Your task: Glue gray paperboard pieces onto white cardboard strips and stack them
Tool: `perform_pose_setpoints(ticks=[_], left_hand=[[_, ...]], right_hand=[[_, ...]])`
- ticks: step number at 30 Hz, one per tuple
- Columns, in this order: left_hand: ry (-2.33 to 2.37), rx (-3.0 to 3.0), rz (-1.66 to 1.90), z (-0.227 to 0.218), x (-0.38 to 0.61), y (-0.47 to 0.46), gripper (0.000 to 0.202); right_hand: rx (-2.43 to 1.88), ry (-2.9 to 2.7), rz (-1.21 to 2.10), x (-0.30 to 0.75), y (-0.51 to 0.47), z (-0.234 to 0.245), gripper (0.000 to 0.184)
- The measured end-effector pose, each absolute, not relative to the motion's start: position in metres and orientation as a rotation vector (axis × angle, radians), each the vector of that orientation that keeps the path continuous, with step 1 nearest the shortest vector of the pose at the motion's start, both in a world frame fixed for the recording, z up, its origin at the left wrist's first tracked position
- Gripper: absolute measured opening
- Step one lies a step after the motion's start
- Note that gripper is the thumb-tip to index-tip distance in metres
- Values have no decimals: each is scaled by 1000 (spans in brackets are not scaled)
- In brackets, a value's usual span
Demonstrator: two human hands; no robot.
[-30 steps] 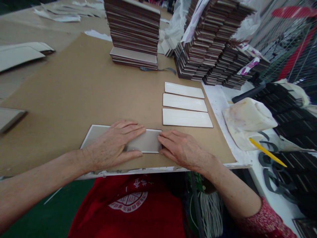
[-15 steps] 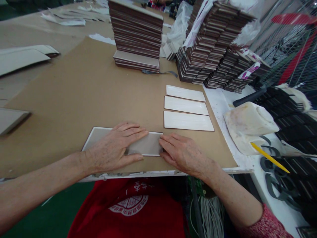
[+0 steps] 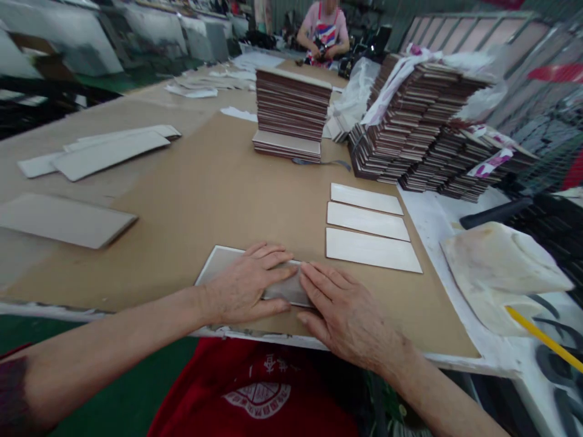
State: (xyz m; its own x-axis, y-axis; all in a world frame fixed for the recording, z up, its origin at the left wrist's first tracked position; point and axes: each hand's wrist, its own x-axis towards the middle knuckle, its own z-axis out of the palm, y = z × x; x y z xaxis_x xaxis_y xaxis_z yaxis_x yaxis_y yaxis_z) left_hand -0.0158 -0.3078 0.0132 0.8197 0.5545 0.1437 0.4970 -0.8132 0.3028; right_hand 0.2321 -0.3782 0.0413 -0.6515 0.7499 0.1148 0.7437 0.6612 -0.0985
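Note:
A flat grey rectangular panel with a pale edge (image 3: 218,262) lies at the front of the table, partly covered by both hands. My left hand (image 3: 252,280) rests flat across its middle, fingers stretched out and thumb apart. On the panel's right end lies my right hand (image 3: 344,306), fingers extended over the surface and thumb spread toward the front edge. Right of the panel and farther back, three white strips lie in a column: the near strip (image 3: 373,249), the middle strip (image 3: 368,221) and the far strip (image 3: 367,198).
Brown board (image 3: 182,212) covers the tabletop. Behind stand a stack of dark-edged panels (image 3: 294,100) and bigger bundled stacks (image 3: 410,121). Loose panels (image 3: 64,218) lie left. A pale cloth-like bundle (image 3: 505,273) and a yellow stick (image 3: 542,337) are right. A person (image 3: 323,33) stands far back.
The camera view has tilted up and shifted left, showing more of the room. My right hand has moved from the panel's right edge onto its surface; my left hand stays on the panel.

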Motion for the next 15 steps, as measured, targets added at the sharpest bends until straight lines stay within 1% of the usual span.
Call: perform_pose_setpoints(ticks=[3,7,12,13,15], left_hand=[[797,2751,316,17,-23,-308,72],[806,2773,121,20,-63,-314,80],[1038,2708,-19,23,-122,-336,89],[1077,2697,-10,21,-130,-341,92],[1130,2695,46,10,-141,-348,98]], right_hand=[[-1210,-2734,83,225,-378,25,67],[-1206,-2750,82,229,-378,17,70],[-1198,-2741,68,239,-382,18,82],[-1165,-2742,24,241,-384,16,83],[-1045,-2733,-135,243,-387,10,73]])
